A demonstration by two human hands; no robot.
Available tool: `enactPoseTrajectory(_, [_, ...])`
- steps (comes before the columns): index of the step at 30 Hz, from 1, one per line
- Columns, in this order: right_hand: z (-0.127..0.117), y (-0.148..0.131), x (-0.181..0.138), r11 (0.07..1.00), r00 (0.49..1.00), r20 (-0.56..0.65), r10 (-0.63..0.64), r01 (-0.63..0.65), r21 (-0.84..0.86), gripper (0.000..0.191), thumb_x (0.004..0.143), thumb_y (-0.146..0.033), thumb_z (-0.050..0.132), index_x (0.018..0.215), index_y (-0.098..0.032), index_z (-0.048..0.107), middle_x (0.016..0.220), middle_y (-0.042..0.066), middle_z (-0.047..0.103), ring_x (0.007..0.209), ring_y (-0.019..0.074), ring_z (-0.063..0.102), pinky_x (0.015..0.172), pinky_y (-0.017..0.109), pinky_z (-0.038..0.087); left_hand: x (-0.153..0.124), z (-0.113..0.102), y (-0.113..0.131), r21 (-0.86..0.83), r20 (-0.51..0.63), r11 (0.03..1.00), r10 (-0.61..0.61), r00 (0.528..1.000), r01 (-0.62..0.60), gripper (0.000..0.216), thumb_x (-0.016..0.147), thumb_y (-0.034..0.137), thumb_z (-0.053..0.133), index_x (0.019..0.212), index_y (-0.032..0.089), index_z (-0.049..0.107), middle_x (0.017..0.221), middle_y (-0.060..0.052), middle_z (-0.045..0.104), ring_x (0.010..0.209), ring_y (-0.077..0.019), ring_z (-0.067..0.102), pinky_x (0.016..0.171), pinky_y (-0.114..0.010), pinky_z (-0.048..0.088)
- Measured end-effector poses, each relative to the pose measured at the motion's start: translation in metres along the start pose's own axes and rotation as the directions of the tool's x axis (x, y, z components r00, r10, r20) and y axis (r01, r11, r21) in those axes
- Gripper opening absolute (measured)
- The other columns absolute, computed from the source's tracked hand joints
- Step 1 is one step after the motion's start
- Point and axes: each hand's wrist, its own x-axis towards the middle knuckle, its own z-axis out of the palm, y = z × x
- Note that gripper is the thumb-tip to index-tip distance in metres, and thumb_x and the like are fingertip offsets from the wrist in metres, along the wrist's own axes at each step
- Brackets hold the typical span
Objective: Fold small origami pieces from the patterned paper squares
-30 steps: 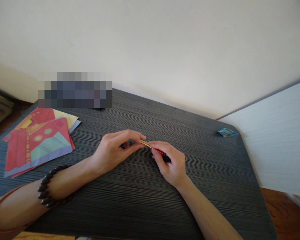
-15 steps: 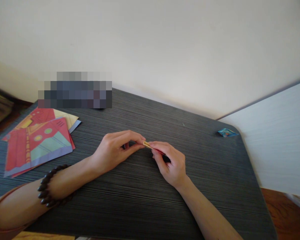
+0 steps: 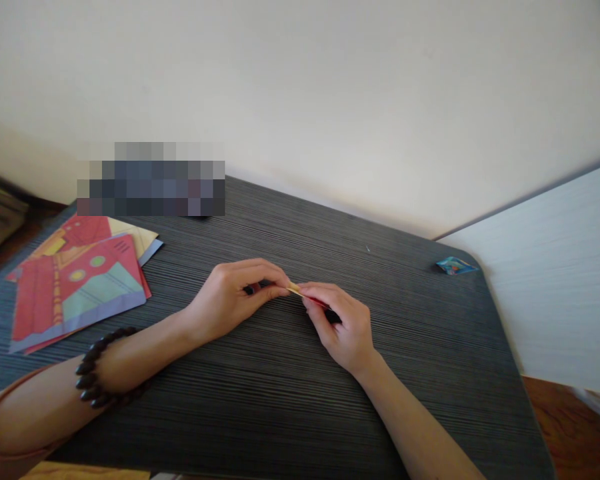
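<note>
Above the middle of the dark table, a small folded piece of paper (image 3: 293, 287), yellowish with a red side, is pinched between both hands. My left hand (image 3: 235, 293) closes thumb and fingertips on its left end. On its right part the fingers and thumb of my right hand (image 3: 340, 323) are closed, with a strip of red showing between them. Most of the paper is hidden by the fingers, so its full shape cannot be made out.
Printed red, yellow and grey paper sheets (image 3: 80, 287) lie stacked at the left. Behind them is a blurred-out dark object (image 3: 155, 187). A small blue packet (image 3: 456, 266) rests near the far right corner of the table (image 3: 430, 373). A wall (image 3: 300, 100) borders the far edge.
My left fingertips have pressed closer together on the paper, and its open, box-like end now looks flatter. My right hand has hardly moved.
</note>
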Motion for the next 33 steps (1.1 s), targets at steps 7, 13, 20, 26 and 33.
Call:
enactPoseTrajectory(7, [0.0004, 0.0003, 0.0006, 0.972, 0.973, 0.014, 0.232, -0.232, 0.028, 0.012, 0.086, -0.022, 0.057, 0.095, -0.020, 0.065, 0.078, 0.000, 0.072, 0.063, 0.0114, 0.067, 0.065, 0.023, 0.054, 0.0001, 0.0005, 0.0013, -0.123, 0.012, 0.979, -0.161, 0.987, 0.161, 0.010, 0.082, 0.029, 0.063, 0.083, 0.020, 0.069, 0.083, 0.002, 0.068, 0.060, -0.0071, 0.061, 0.060, -0.017, 0.051])
enactPoseTrajectory(13, [-0.0011, -0.0004, 0.0011, 0.952, 0.955, 0.031, 0.294, -0.296, 0.072, 0.013, 0.086, -0.025, 0.057, 0.095, -0.019, 0.065, 0.072, -0.001, 0.070, 0.060, 0.0105, 0.065, 0.065, 0.022, 0.051, 0.0010, 0.0013, 0.0012, -0.208, 0.014, 0.930, -0.305, 0.952, 0.302, 0.027, 0.076, 0.036, 0.069, 0.095, 0.019, 0.062, 0.082, 0.001, 0.070, 0.062, -0.0103, 0.064, 0.058, -0.019, 0.053])
enactPoseTrajectory(20, [-0.0021, 0.0001, 0.0020, 0.885, 0.905, 0.071, 0.420, -0.425, 0.188, 0.020, 0.084, -0.029, 0.060, 0.103, -0.021, 0.061, 0.059, -0.005, 0.066, 0.054, 0.0099, 0.063, 0.061, 0.021, 0.049, -0.0018, -0.0007, 0.0009, -0.129, 0.017, 0.959, -0.253, 0.967, 0.254, 0.019, 0.078, 0.037, 0.066, 0.082, 0.019, 0.069, 0.084, 0.001, 0.072, 0.058, -0.0083, 0.063, 0.059, -0.018, 0.052])
enactPoseTrajectory(26, [-0.0006, 0.0031, 0.0028, 0.760, 0.836, 0.131, 0.533, -0.541, 0.359, 0.027, 0.082, -0.033, 0.063, 0.106, -0.023, 0.057, 0.054, -0.007, 0.062, 0.046, 0.0099, 0.060, 0.051, 0.020, 0.046, -0.0051, -0.0008, -0.0024, -0.004, -0.001, 0.999, -0.052, 0.999, 0.052, 0.013, 0.082, 0.029, 0.064, 0.089, 0.021, 0.071, 0.090, 0.002, 0.073, 0.080, -0.0114, 0.067, 0.074, -0.018, 0.052])
enactPoseTrajectory(33, [0.0001, 0.0025, 0.0022, 0.763, 0.844, 0.090, 0.530, -0.520, 0.383, 0.022, 0.082, -0.030, 0.064, 0.102, -0.023, 0.057, 0.060, -0.006, 0.064, 0.049, 0.0091, 0.061, 0.052, 0.020, 0.048, -0.0010, -0.0016, 0.0026, -0.118, 0.059, 0.961, -0.243, 0.968, 0.248, 0.019, 0.080, 0.035, 0.065, 0.090, 0.020, 0.071, 0.086, 0.001, 0.073, 0.059, -0.0082, 0.064, 0.059, -0.016, 0.052])
